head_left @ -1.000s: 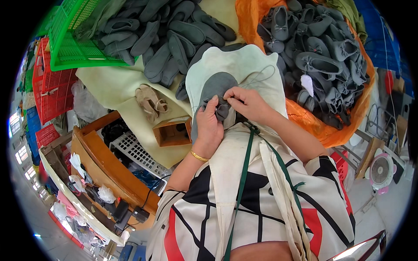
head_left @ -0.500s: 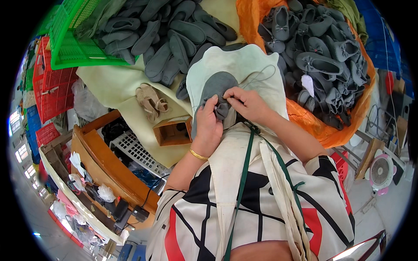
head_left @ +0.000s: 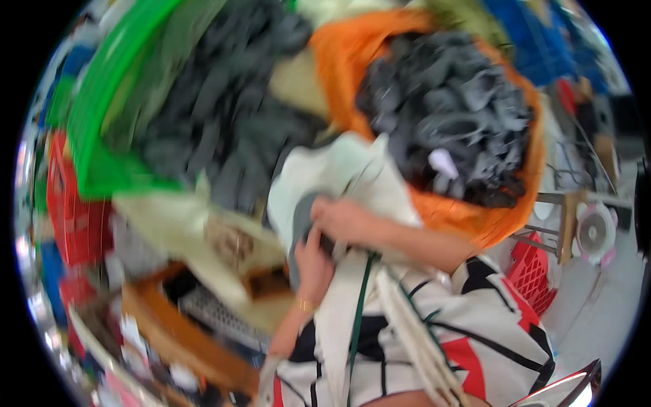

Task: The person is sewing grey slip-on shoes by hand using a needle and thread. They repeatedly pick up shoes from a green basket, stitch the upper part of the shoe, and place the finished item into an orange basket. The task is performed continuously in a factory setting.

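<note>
A grey slip-on shoe [head_left: 303, 216] lies over the white cloth [head_left: 288, 186] on my lap, its sole end pointing away from me. My left hand [head_left: 315, 266] is wrapped round its near side, with the thumb up against the upper. From the right, my right hand [head_left: 339, 220] reaches over the shoe with its fingers bent and pinched together at the upper. What the pinch holds is hidden and blurred. Both hands nearly touch.
Beyond the cloth lies a heap of grey shoes [head_left: 230, 129] beside a green crate [head_left: 129, 180]. An orange sack [head_left: 339, 74] of grey bowed shoes [head_left: 447, 122] stands right. At left are beige sandals [head_left: 230, 241], a small box [head_left: 266, 283] and a wooden drawer [head_left: 183, 339]; far right, a fan [head_left: 595, 234].
The whole view has shifted and blurred, with the sack and heap now lower in the picture. Both hands stay at the shoe. The thread loop seen earlier by my right hand no longer shows clearly.
</note>
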A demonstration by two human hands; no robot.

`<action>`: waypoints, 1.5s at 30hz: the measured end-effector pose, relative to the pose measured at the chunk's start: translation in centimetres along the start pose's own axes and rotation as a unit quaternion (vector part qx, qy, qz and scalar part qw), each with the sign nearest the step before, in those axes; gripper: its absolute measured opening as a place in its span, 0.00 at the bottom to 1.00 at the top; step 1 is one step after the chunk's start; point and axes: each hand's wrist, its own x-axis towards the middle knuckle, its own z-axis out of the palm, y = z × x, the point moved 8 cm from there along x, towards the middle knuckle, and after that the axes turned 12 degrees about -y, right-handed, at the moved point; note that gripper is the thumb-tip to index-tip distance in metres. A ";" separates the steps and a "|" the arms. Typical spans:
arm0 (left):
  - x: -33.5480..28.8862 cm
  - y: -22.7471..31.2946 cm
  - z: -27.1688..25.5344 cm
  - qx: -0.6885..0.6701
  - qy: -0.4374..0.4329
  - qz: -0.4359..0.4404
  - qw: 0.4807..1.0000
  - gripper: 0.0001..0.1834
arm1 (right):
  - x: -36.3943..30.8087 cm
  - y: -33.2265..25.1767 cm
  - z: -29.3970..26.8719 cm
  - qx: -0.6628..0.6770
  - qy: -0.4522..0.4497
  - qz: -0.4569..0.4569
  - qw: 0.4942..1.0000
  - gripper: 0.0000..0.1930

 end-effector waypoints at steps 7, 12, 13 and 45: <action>0.8 -0.7 -0.2 0.190 -0.020 0.026 0.981 0.07 | -0.7 -0.7 -1.9 -0.054 0.019 -0.077 0.995 0.06; 0.1 -0.3 2.4 0.219 -0.036 0.066 0.973 0.06 | -2.0 1.4 -3.3 0.181 0.124 -0.105 0.970 0.06; -0.2 0.3 3.0 0.267 -0.021 0.070 0.961 0.07 | -2.2 1.3 -3.9 0.296 0.130 -0.077 0.943 0.07; 1.3 -2.2 6.6 0.784 -0.337 0.141 0.501 0.14 | -29.1 19.7 -23.2 0.162 0.719 -0.071 0.672 0.07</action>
